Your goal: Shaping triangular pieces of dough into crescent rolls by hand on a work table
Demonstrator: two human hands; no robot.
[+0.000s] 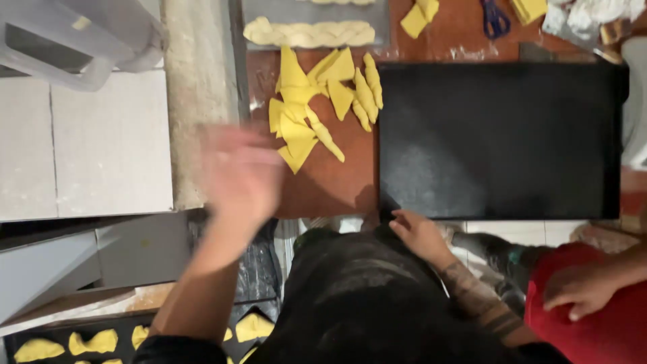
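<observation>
Head view, looking straight down on a red-brown worktop [323, 189] with a black baking tray [499, 141] as the main landmark. Left hand [241, 176] raised left of the tray, over the worktop's near left corner, blurred by motion; fingers apparently loosely spread and holding nothing, though the blur leaves this uncertain. Right hand [419, 232] resting at the tray's near left corner, fingers curled and pressed together, fingertips touching the tray's edge; whether pinching it or only resting, cannot tell. Just left of the tray's far left corner, a heap of yellow dough pieces [322, 101] on the worktop: flat triangles and a few twisted sticks, the nearest twists almost touching the tray's side. Beyond the heap, farther from the tray, a pale braided dough loaf [310, 32] on a grey sheet. Beyond the tray's far edge, more yellow dough [419, 15] and blue-handled scissors [495, 17]. Well to the near left of the tray, lower down, a second dark tray [20, 335] bearing shaped yellow pieces. Near the tray's right near corner, another person's hand [581, 288] lying on red cloth.
</observation>
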